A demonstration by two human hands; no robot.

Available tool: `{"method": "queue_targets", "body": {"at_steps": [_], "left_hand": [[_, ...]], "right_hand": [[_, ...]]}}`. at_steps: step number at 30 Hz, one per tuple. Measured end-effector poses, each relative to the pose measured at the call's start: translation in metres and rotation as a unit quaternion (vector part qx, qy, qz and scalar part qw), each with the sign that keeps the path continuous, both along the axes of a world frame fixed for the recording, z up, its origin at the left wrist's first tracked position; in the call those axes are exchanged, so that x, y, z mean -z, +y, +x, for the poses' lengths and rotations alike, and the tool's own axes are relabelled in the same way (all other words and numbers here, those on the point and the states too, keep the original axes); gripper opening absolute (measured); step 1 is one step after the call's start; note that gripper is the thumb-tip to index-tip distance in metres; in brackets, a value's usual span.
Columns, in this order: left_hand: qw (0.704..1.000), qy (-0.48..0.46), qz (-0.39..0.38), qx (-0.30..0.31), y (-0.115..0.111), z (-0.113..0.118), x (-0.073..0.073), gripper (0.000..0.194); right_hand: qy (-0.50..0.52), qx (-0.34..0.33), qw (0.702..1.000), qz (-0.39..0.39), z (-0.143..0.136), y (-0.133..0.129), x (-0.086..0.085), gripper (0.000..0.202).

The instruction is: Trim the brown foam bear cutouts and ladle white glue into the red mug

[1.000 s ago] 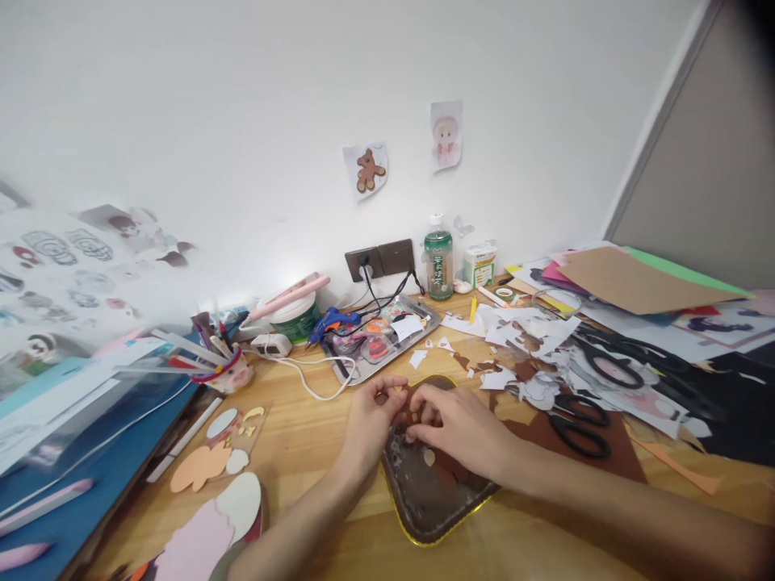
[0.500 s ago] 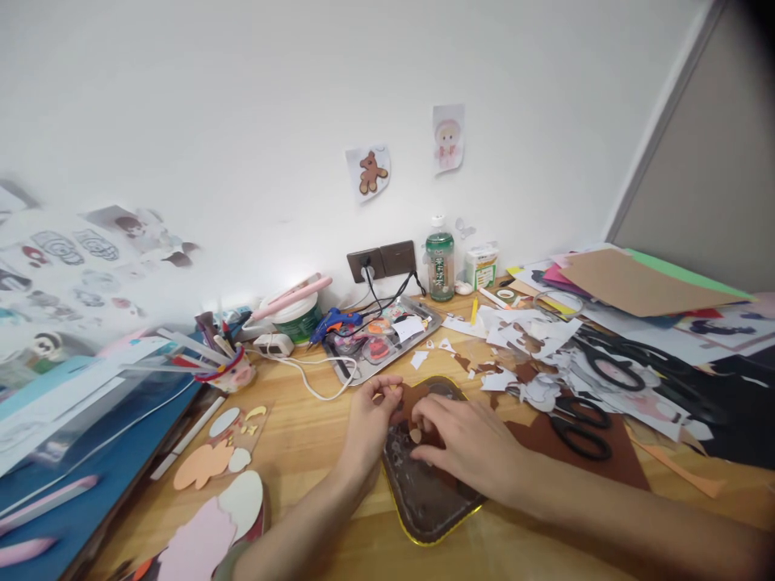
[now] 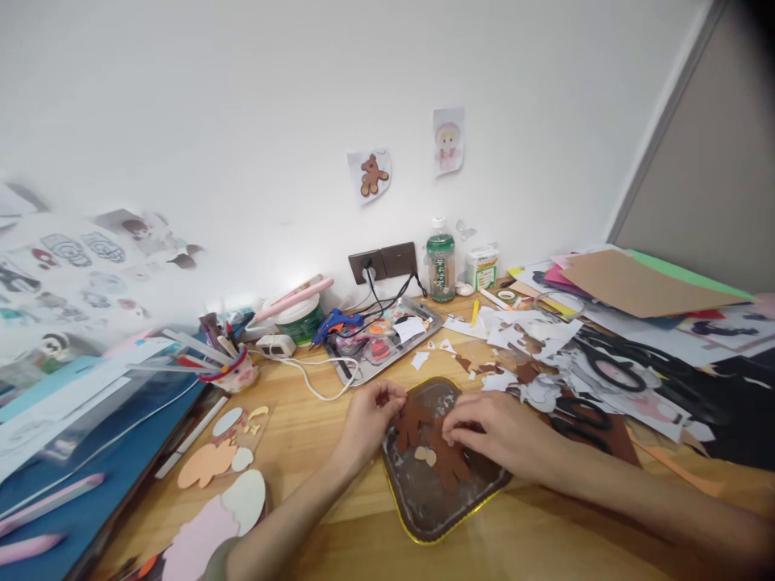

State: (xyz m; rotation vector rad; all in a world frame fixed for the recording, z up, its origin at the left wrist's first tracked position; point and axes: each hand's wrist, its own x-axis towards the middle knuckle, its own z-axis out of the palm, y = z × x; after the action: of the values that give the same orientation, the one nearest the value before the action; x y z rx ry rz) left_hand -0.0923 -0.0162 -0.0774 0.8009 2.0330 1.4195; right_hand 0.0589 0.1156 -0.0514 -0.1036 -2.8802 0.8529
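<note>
A dark brown tray [image 3: 424,516] with a gold rim lies on the wooden table. On it are brown paper cut-outs, one on the left [image 3: 410,426] and a larger one on the right [image 3: 451,468], with two small tan pieces [image 3: 425,456] between them. My left hand [image 3: 370,415] is at the tray's upper left edge, thumb and fingers pinched at the left cut-out. From the right, my right hand [image 3: 496,432] reaches over the tray, its fingers curled together at the top of the larger cut-out. Its fingertips are partly hidden.
Black-handled scissors [image 3: 581,420] and paper scraps [image 3: 526,335] lie to the right. Behind the brown tray are a metal tray [image 3: 363,371], a blue glue gun [image 3: 336,324] and a bottle [image 3: 441,262]. A pen cup [image 3: 233,373] and pale cut-outs [image 3: 209,464] are on the left.
My right hand has moved right and slightly up, uncovering the larger brown cut-out and the two tan pieces. My left hand has shifted slightly and stays pinched near the tray's edge.
</note>
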Motion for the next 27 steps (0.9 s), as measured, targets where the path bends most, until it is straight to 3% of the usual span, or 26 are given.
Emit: {"method": "queue_targets", "body": {"at_steps": [4,9,11,15,20,27], "left_hand": [[0.993,0.111,-0.017,0.022,-0.007,-0.004,0.001,0.011],[0.939,0.331,-0.067,0.071,-0.029,0.000,-0.001,0.018],[0.932,0.342,-0.090,0.078,-0.038,0.001,0.000,0.020],[0.947,0.290,-0.097,0.099,-0.053,-0.001,0.001,0.024],[0.952,0.272,-0.124,0.066,-0.069,-0.018,-0.004,0.025],[0.906,0.381,-0.184,0.020,-0.089,-0.065,-0.004,0.026]], "right_hand": [[-0.004,0.032,0.999,0.013,0.019,0.014,-0.001,0.019],[-0.004,0.096,0.990,0.105,0.050,0.018,0.013,0.022],[0.014,0.085,0.988,0.124,0.057,0.012,0.018,0.023],[0.040,0.019,0.991,0.123,0.058,-0.008,0.021,0.023],[0.065,-0.037,0.989,0.128,0.048,-0.035,0.019,0.017],[0.057,-0.074,0.990,0.110,0.040,-0.038,-0.001,0.020]]}}
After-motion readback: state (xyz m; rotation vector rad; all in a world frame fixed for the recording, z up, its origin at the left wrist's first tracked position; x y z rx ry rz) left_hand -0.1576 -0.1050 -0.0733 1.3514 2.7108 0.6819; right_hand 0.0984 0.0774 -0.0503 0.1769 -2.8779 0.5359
